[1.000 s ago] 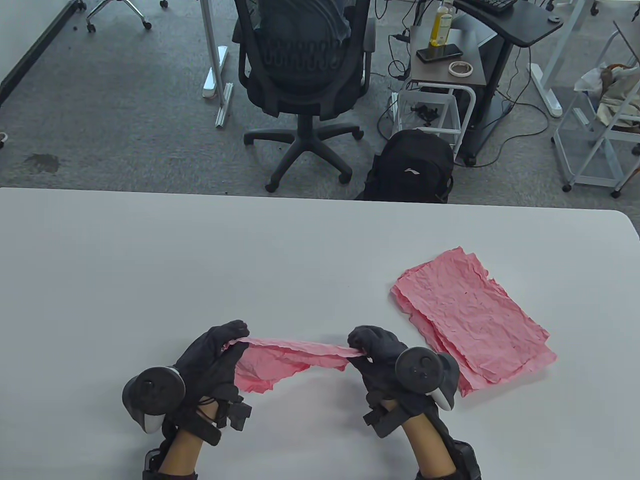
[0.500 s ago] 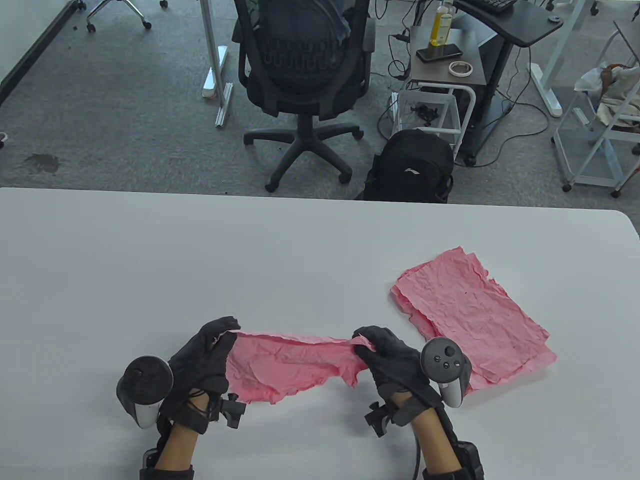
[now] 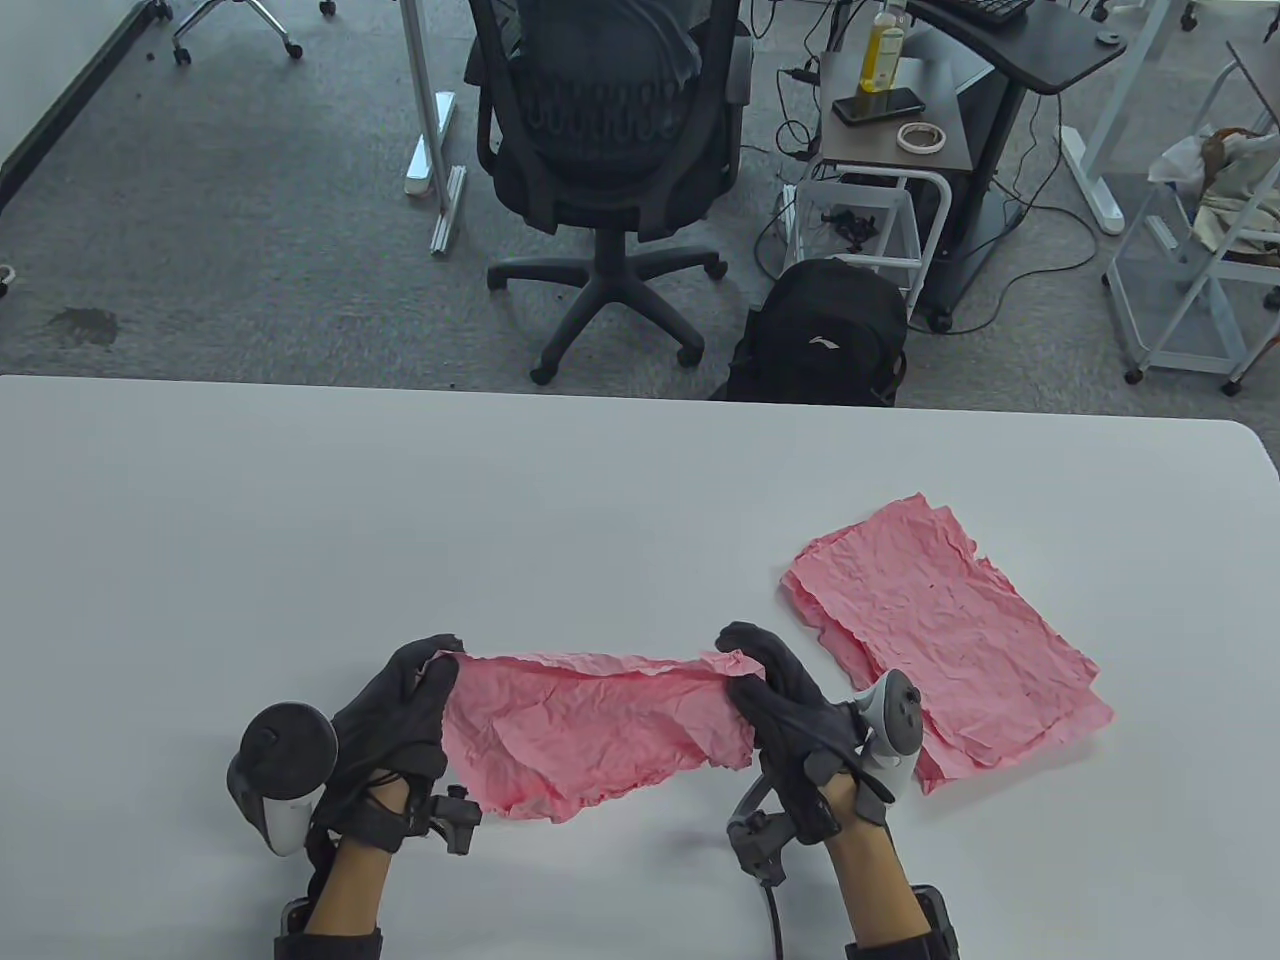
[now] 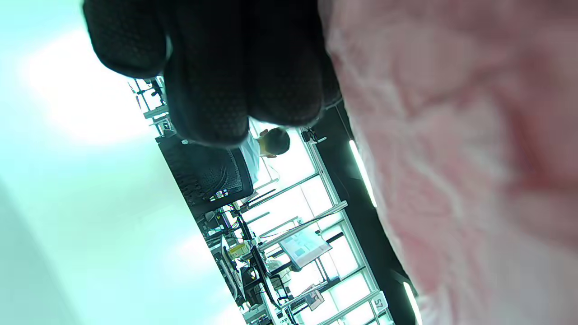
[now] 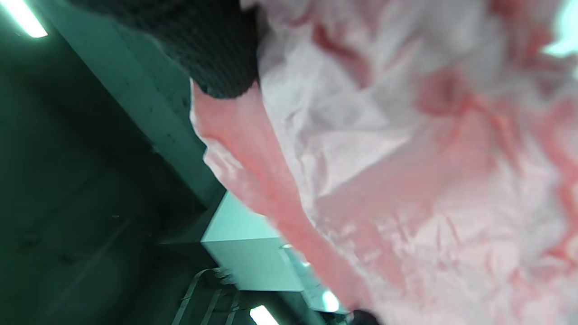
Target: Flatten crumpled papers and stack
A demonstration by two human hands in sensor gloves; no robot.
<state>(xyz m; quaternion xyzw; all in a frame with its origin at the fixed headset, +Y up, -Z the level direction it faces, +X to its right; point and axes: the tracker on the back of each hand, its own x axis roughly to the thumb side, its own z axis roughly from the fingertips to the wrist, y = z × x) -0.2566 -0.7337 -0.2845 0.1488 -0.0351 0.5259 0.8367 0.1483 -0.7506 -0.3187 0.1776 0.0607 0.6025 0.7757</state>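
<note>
With left hand (image 3: 400,715) and right hand (image 3: 785,700) each pinching an end of the pink crumpled sheet (image 3: 590,725), held just left of the flattened stack (image 3: 940,630), I'd worry overpulling tears it.

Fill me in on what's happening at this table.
A person in sensor gloves is flattening pink paper. The left hand pinches one end of a crumpled pink sheet and the right hand pinches the other, holding it stretched out between them near the front of the white table. To the right lies a stack of flattened pink sheets, wrinkled but lying flat. The held sheet is not yet on that stack.
</note>
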